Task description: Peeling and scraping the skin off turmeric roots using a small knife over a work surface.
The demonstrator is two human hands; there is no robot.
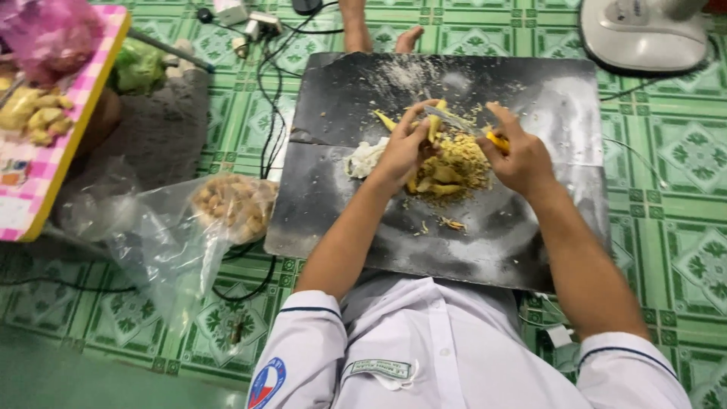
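A person in a white shirt is sitting over a dark board (333, 204) lying on the green patterned floor (681, 174), and everything here is best placed from that board. Near its middle, the left hand (401, 151) is curling its fingers around a yellow piece of ginger root (435, 125), pinching it upright above a heap of yellow peelings (454, 168). Just right of it, the right hand (522, 159) is closing tightly on the yellow handle of a small knife (463, 126), whose blade is lying against the piece the left hand is holding. A whitish crumpled lump (365, 157) is resting on the board just left of the left hand. Off the board's left edge, a clear plastic bag (151, 227) is lying on the floor with knobbly ginger roots (231, 204) showing inside it. Further left, a pink checked table (45, 163) is carrying more ginger pieces (34, 113). Beyond the board's far right corner, the white base of a fan (644, 34) is standing on the floor, and black cables (269, 98) are running along the board's left side.
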